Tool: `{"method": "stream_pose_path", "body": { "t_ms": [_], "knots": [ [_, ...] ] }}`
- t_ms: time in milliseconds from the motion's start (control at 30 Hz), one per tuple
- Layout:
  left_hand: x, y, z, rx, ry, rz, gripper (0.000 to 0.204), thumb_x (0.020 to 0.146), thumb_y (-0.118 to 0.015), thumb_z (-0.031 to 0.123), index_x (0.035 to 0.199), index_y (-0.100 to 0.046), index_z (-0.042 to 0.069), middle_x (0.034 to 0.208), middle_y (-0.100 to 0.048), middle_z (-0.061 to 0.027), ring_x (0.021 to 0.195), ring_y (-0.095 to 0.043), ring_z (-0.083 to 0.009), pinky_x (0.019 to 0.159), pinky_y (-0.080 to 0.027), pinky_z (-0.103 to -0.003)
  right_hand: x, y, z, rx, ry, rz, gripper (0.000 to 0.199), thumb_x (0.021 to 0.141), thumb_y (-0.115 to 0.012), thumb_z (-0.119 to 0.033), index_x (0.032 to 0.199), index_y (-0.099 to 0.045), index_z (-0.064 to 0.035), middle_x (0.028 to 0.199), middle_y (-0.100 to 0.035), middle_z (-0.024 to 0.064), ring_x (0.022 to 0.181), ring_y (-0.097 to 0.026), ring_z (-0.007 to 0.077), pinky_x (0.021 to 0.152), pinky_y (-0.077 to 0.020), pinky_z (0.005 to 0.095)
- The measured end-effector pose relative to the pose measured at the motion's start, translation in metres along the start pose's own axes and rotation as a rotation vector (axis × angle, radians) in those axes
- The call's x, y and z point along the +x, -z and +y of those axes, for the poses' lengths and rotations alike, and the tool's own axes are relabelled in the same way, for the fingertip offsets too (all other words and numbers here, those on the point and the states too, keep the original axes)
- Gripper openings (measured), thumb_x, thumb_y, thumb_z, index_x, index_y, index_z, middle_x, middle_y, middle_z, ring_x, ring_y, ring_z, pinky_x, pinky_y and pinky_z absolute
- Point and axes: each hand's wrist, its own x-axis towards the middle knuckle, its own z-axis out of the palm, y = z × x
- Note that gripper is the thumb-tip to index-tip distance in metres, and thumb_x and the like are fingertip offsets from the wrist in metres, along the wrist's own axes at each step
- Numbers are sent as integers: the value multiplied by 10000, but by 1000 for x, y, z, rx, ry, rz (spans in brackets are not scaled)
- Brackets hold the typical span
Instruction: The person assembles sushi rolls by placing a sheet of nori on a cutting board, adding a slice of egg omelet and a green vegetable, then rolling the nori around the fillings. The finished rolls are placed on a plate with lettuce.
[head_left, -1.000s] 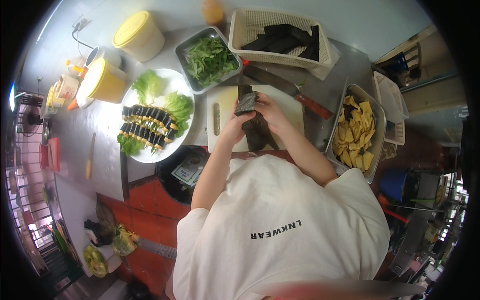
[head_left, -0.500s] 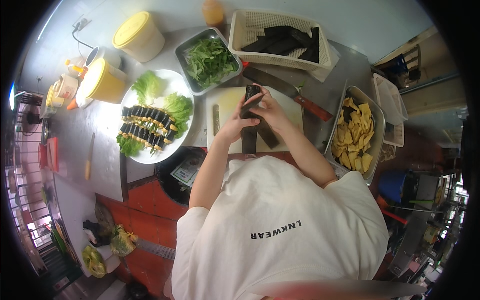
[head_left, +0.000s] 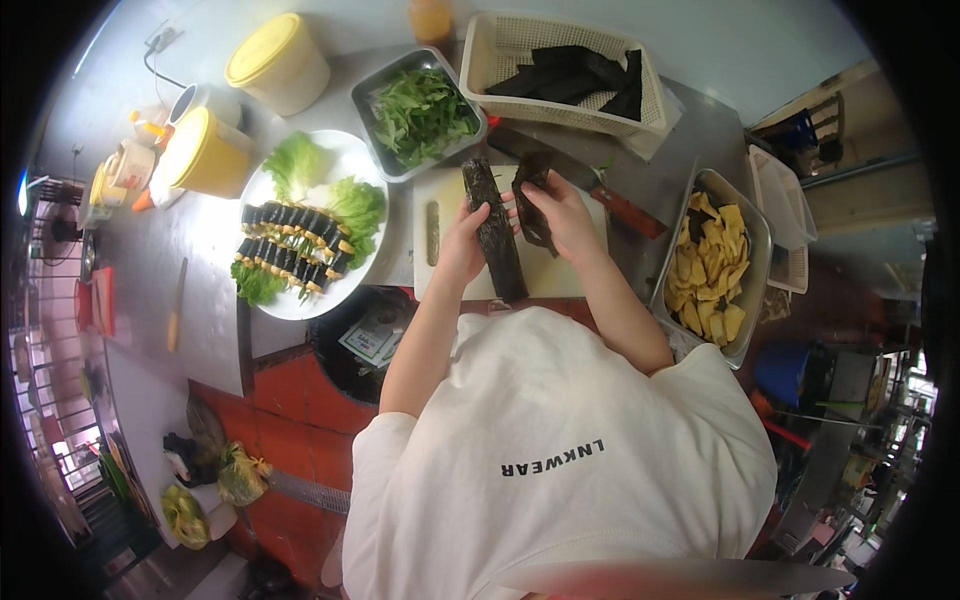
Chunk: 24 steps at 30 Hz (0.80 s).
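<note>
A long dark seaweed roll (head_left: 497, 238) lies lengthwise on a white cutting board (head_left: 437, 262). My left hand (head_left: 462, 238) grips the roll's left side with its fingers curled over it. My right hand (head_left: 565, 218) is just right of the roll and holds a dark, crumpled piece of seaweed (head_left: 530, 195) against its fingers. Both forearms reach up from my white shirt at the lower edge.
On the left is a white plate (head_left: 300, 300) with sliced rolls and lettuce. Behind the board are a metal tray of greens (head_left: 420, 110) and a basket of seaweed sheets (head_left: 570, 75). A red-handled knife (head_left: 625, 212) and a tray of yellow slices (head_left: 712, 265) lie to the right. Yellow-lidded tubs (head_left: 275, 62) stand far left.
My hands came apart from a shared grip over the board. The left now holds the long roll, and the right has drawn to the right with a seaweed piece.
</note>
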Motion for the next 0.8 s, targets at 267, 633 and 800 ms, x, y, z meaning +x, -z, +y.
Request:
{"method": "stream_pose_path", "body": {
  "t_ms": [267,633,800],
  "knots": [
    [-2,-14,5,68,-46,31,355,967,-441,121,1314,-372,84,1134,-585,-127,968,-607,-247,822,-525,-417,-2,6,-16,-831,346,124,95,871,-599,-75,933,-599,-3,866,-671,57,713,-604,109,651,-479,249],
    [-1,-21,-7,-49,-62,108,300,887,-474,56,1181,-447,112,989,-563,-80,825,-522,-176,764,-479,-357,5,6,-10,-479,118,64,119,910,-585,-96,1003,-606,-24,844,-664,8,730,-569,61,660,-456,227],
    [-2,-25,-12,-91,-22,159,257,908,-473,124,1162,-483,85,949,-563,-68,797,-505,-166,702,-447,-315,2,2,-5,-657,178,141,128,891,-609,-123,978,-592,-31,832,-672,41,674,-602,96,623,-457,238]
  ]
}}
